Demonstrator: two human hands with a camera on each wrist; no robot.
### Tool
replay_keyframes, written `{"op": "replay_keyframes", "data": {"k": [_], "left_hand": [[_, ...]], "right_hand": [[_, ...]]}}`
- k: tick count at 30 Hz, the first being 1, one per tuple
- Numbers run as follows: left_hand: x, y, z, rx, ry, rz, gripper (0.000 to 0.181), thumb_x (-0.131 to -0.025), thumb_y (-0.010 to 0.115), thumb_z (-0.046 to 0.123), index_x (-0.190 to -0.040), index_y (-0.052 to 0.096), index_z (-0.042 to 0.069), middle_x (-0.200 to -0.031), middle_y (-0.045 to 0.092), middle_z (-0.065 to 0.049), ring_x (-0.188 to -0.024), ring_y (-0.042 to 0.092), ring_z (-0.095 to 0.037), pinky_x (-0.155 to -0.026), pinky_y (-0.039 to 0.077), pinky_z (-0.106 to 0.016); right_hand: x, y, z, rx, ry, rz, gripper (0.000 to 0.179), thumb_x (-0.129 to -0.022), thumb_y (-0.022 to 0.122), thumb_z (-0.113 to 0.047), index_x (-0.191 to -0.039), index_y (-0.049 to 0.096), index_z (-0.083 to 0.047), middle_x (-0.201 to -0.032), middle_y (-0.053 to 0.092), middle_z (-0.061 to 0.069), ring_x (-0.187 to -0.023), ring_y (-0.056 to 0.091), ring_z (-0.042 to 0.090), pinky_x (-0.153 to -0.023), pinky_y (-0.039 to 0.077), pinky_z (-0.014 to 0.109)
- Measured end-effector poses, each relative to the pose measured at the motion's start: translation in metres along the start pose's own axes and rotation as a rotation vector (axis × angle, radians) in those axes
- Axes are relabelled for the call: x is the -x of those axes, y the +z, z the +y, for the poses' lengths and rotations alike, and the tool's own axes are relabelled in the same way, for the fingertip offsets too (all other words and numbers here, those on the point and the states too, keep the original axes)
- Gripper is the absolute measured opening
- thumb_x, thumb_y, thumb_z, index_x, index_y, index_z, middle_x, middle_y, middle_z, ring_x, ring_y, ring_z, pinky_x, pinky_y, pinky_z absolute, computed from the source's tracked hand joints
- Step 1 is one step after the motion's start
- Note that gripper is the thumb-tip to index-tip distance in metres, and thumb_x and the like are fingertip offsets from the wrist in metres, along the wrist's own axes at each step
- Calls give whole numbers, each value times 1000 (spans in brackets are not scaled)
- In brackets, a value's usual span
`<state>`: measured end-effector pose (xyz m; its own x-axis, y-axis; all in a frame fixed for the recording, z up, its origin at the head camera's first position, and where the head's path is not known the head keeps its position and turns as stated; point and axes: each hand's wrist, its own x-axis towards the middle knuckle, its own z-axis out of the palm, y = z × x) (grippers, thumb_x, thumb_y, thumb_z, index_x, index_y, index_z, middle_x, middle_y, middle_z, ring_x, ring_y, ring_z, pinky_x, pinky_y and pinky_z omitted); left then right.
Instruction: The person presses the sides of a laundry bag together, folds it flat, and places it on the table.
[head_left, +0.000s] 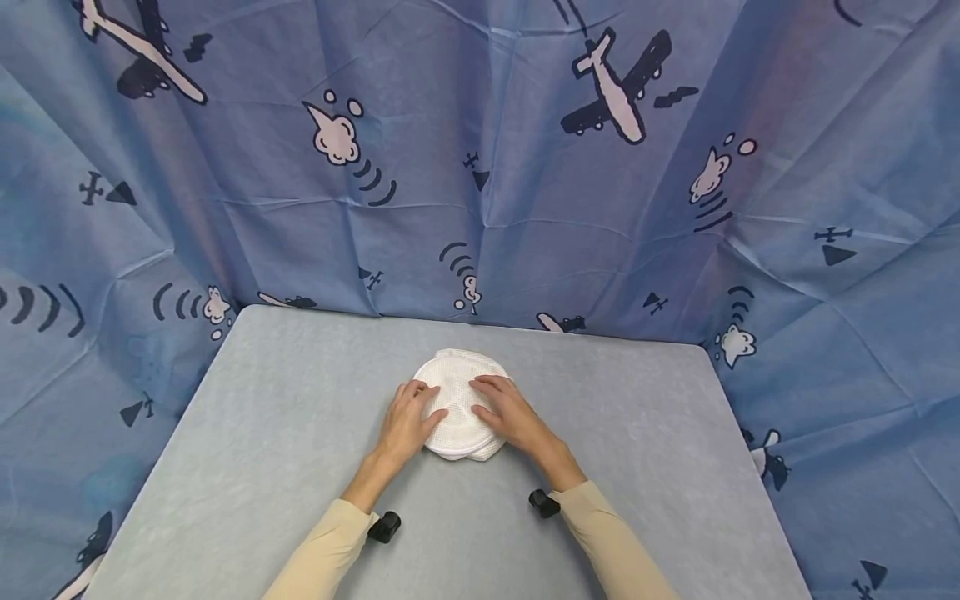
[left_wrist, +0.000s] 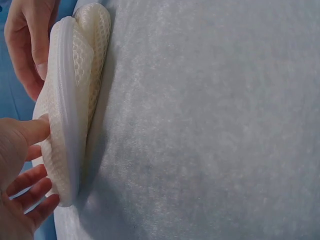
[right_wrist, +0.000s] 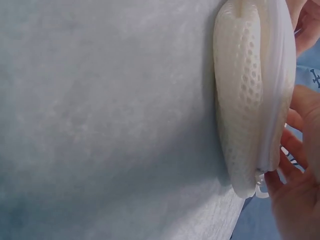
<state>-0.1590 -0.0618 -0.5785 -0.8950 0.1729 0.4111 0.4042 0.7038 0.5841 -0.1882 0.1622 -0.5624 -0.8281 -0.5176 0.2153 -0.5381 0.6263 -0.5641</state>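
Observation:
A round white mesh laundry bag [head_left: 456, 400] lies flattened on the table, with folded mesh bulging out beneath its upper disc. Along its rim a white zipper band [left_wrist: 67, 100] shows in the left wrist view. On the bag's left side rests my left hand [head_left: 405, 421], fingers spread and loosely bent, thumb on the top mesh. My right hand [head_left: 516, 418] lies over the right side in much the same way. By its fingertips, the right wrist view shows a small white zipper pull [right_wrist: 261, 189] hanging at the rim. Neither hand visibly grips the bag.
The grey table [head_left: 300, 358] has a rounded far edge close behind the bag. A blue curtain [head_left: 420, 167] printed with airplanes hangs around the back and sides. Small black wrist cameras [head_left: 385, 527] sit on the inner side of both forearms.

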Motion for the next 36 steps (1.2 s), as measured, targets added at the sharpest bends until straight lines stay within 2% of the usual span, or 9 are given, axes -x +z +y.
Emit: {"op": "replay_keyframes", "data": {"k": [5, 12, 21, 27, 30, 33, 36], "left_hand": [[-1, 1, 0, -21, -13, -14, 40, -83, 86, 13, -116, 73, -5, -110, 63, -16, -101, 58, -32, -89, 51, -45], [-4, 2, 2, -59, -30, -66, 39, -86, 84, 13, -118, 71, -5, -112, 59, -15, -102, 55, -32, -89, 50, -44], [-1, 3, 1, -111, 65, -66, 37, -87, 82, 10, -123, 73, 5, -117, 60, -13, -99, 55, -32, -82, 51, -45], [-2, 1, 2, -162, 98, -100, 35, -89, 80, 12, -123, 74, 6, -117, 60, -15, -99, 55, -33, -82, 51, -45], [-2, -2, 3, -147, 98, -150, 40, -90, 80, 20, -127, 72, 5, -120, 58, -16, -103, 55, -35, -84, 51, -47], [0, -7, 2, -100, 79, -214, 56, -88, 82, 33, -133, 68, 4, -126, 56, -18, -109, 54, -37, -88, 50, -50], [1, -10, 1, -70, 64, -256, 71, -83, 85, 43, -138, 63, 4, -131, 53, -19, -115, 52, -38, -93, 49, -52]], "right_hand": [[-3, 3, -1, 14, -7, -2, 41, -97, 71, -8, -135, 62, 6, -134, 59, 23, -129, 51, 41, -110, 41, 53], [-6, 6, -5, 69, -15, 7, 38, -96, 71, -6, -132, 65, 5, -129, 60, 24, -123, 53, 43, -105, 44, 55], [-5, 6, -6, 121, -13, -39, 39, -100, 66, -10, -136, 63, 4, -131, 57, 24, -123, 51, 45, -105, 43, 58], [-4, -1, -3, 66, -24, -116, 44, -102, 64, -13, -142, 57, 3, -136, 54, 24, -129, 48, 43, -109, 40, 58], [-3, -6, 1, 18, -20, -171, 48, -102, 64, -15, -146, 54, 2, -140, 51, 23, -133, 45, 42, -112, 37, 56], [-3, -9, 3, -15, -6, -209, 52, -103, 65, -18, -149, 51, 0, -143, 50, 22, -136, 42, 40, -114, 35, 54], [-4, -9, 4, -26, 1, -209, 52, -102, 66, -20, -148, 51, -1, -143, 50, 20, -136, 42, 38, -114, 35, 53]]}}
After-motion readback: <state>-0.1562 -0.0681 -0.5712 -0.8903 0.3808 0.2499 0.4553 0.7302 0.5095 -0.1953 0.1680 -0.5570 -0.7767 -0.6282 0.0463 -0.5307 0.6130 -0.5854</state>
